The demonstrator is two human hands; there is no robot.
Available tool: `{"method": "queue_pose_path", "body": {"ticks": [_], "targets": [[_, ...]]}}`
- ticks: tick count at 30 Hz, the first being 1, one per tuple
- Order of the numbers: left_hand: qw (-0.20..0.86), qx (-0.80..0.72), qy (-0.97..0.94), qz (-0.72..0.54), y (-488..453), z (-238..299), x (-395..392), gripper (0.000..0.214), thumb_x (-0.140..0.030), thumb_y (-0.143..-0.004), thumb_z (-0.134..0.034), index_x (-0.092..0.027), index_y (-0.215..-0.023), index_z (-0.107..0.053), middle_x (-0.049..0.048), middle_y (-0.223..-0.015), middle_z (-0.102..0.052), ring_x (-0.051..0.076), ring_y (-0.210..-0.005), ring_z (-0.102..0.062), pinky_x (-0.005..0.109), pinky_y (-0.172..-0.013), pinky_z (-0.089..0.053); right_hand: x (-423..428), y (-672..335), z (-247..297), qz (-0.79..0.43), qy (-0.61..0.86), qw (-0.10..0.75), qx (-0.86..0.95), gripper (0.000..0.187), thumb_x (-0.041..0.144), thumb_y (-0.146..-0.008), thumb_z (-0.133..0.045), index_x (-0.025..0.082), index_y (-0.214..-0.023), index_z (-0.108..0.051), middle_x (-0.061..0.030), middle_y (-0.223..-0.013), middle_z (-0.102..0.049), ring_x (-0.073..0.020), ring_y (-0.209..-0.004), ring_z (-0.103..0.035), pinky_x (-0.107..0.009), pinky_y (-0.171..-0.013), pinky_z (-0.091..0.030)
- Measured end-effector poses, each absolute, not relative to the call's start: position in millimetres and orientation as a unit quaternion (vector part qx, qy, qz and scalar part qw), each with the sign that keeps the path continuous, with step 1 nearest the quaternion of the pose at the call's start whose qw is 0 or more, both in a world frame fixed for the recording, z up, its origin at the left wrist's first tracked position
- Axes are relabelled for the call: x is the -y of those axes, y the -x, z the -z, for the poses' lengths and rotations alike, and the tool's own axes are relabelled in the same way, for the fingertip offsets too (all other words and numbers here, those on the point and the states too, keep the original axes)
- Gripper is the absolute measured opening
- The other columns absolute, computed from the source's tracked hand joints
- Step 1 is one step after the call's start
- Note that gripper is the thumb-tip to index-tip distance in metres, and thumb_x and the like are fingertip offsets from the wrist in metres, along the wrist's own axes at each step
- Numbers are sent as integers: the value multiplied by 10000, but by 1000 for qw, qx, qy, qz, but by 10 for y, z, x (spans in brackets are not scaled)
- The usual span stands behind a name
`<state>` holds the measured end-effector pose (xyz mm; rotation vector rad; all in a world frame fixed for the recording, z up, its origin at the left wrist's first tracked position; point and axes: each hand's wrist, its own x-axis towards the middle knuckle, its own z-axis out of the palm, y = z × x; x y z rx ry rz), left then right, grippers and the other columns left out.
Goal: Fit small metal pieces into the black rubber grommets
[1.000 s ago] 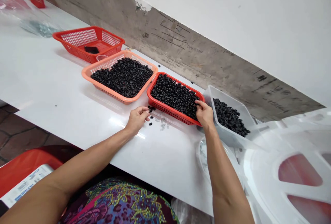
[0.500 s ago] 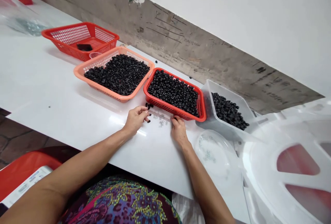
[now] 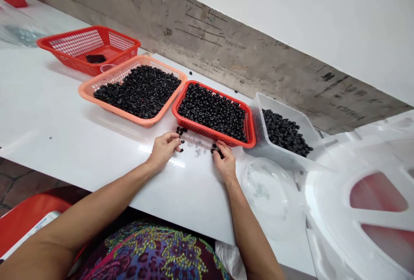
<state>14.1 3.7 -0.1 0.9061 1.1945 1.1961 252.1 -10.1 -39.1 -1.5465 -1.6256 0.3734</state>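
My left hand rests on the white table, fingers curled and pinching small black rings beside a little heap of black rings. My right hand lies just in front of the red basket full of black rings, fingers bent over a few black rings on the table. Tiny clear and metal bits are scattered between the two hands.
An orange basket of black rings and a nearly bare red basket stand to the left. A clear tub of black rings sits to the right, with a clear plastic lid and white foam trays near it.
My right hand left the red basket's far corner and came down onto the table in front of it, now with black rings under its fingers. The left hand stayed put.
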Motion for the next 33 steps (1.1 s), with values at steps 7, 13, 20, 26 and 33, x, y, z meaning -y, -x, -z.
{"method": "queue_pose_path", "body": {"ticks": [7,13,20,26,33], "targets": [[571,-509,-391,-511,-163,39,-56,232,-292,-670,-637,-119,-823,-614,19,-632,-631,100,-507,-552,211,-481,-368,73,-2665,396,-335,621,584,402,212,158,-607,-433,184,-710,-617,-99,-1004,-680,-237,-1002,-615,-411,-876,-475],[569,-509,-396,-510,-156,29,-50,244,-287,-680,-633,-115,-850,-605,12,-667,-627,91,-517,-556,206,-491,-376,129,-2642,358,-218,666,535,472,183,196,-663,-465,184,-720,-639,-72,-892,-672,-218,-881,-594,-391,-800,-474],[572,-510,-405,-498,-154,2,-24,234,-278,-701,-617,-111,-865,-601,11,-666,-626,85,-521,-549,205,-495,-369,172,-2451,351,72,641,340,685,157,302,-734,-609,171,-789,-676,-99,-906,-557,-246,-917,-480,-429,-855,-397],[576,-509,-432,-472,-153,4,18,248,-292,-726,-606,-118,-903,-606,14,-687,-632,94,-548,-557,215,-517,-382,150,-2402,365,108,639,295,702,98,234,-760,-601,169,-792,-666,-99,-922,-507,-257,-913,-444,-439,-798,-397],[658,-414,-500,-381,-194,16,110,329,-299,-764,-599,-114,-1035,-580,34,-741,-641,122,-620,-600,246,-575,-438,316,-2163,27,8,477,394,786,178,133,-796,-545,182,-955,-610,-103,-999,-516,-264,-1060,-465,-484,-905,-406]]}}
